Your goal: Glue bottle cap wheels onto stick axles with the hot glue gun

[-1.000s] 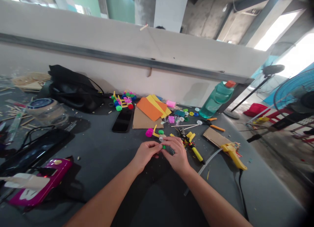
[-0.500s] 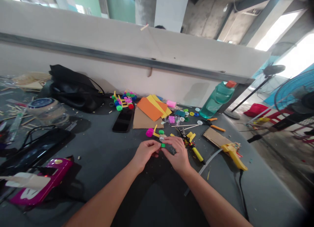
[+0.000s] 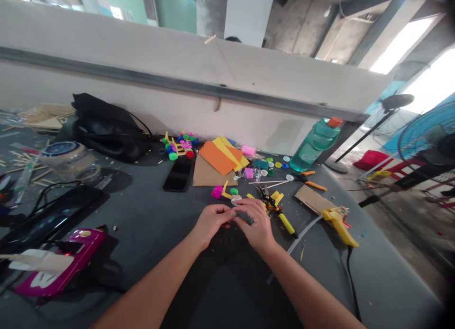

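Fingertips of my left hand [image 3: 210,224] and my right hand [image 3: 258,225] meet in front of me, both closed in a pinch on a small green cap [image 3: 235,214]. Only a sliver of the cap shows between the fingers. Just beyond them lies a small assembly with a magenta round part and a yellow stick [image 3: 217,192]. Beside it sit another green cap [image 3: 234,191] and a whitish cap [image 3: 234,202], close to my right fingertips. To the right of my right hand, yellow-handled pliers [image 3: 285,223] lie among yellow pieces.
A yellow glue gun [image 3: 337,223] rests by cardboard [image 3: 311,198] on the right. Behind are a phone [image 3: 178,174], orange paper [image 3: 216,157], colourful wheeled toys [image 3: 179,148], loose caps and a green bottle [image 3: 314,146]. A magenta power strip [image 3: 78,248] is at left.
The green cap has turned or shifted slightly and is now mostly covered by my fingers. Both hands have stayed nearly in place.
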Demonstrator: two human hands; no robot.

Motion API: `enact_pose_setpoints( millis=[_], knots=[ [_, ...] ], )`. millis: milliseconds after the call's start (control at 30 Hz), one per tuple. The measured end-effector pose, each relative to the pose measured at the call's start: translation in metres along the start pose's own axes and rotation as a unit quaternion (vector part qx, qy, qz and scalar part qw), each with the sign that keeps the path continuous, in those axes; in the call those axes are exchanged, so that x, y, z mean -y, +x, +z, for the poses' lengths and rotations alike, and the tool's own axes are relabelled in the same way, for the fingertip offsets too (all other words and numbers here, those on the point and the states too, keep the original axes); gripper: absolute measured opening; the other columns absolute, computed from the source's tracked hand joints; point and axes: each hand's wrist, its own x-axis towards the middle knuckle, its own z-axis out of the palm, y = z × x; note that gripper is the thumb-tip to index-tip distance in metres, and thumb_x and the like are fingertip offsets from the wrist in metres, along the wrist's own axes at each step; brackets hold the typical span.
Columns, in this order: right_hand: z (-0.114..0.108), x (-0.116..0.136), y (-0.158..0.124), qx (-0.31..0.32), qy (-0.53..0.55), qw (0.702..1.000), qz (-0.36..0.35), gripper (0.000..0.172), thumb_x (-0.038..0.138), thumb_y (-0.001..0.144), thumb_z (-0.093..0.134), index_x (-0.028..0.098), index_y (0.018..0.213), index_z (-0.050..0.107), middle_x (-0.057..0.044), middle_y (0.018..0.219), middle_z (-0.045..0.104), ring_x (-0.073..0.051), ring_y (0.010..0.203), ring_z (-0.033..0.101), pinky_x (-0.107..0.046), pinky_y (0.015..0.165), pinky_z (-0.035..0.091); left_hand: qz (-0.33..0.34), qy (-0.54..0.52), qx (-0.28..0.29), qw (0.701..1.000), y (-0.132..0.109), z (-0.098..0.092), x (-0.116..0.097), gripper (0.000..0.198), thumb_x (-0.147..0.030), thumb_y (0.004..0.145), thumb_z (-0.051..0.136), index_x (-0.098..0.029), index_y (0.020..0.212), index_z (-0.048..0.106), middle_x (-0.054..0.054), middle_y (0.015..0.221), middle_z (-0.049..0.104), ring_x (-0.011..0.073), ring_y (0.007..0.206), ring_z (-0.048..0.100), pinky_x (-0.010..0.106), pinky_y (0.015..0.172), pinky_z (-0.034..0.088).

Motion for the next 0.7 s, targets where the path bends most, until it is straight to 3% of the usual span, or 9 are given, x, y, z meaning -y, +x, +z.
enact_pose_setpoints(
  millis=[200,700],
  knots=[
    [-0.0003,0.0014,0.0001,0.003,0.004,1.000,0.001,0.014,0.020,0.075,0.065,0.027,0.087,0.068,-0.005,0.097,0.068,-0.023,0.096,0.058,-0.042,0.086,0.045,-0.007,-0.013,0.026,1.000,-0.0013,0.0003,-0.0032,0.027,-0.036,0.065,0.072,-0.014,0.080,0.071,0.003,0.070,0.062,0.0110,0.062,0.053,0.024,0.058,0.043],
    [0.0003,0.0014,0.0001,0.018,-0.015,1.000,-0.011,0.016,0.020,0.075,0.063,0.027,0.089,0.067,-0.004,0.099,0.067,-0.022,0.097,0.058,-0.042,0.088,0.044,0.006,0.007,0.033,0.999,0.0010,-0.0016,0.0003,0.029,-0.038,0.064,0.073,-0.012,0.076,0.070,0.004,0.071,0.062,0.0126,0.065,0.053,0.024,0.059,0.044]
  ],
)
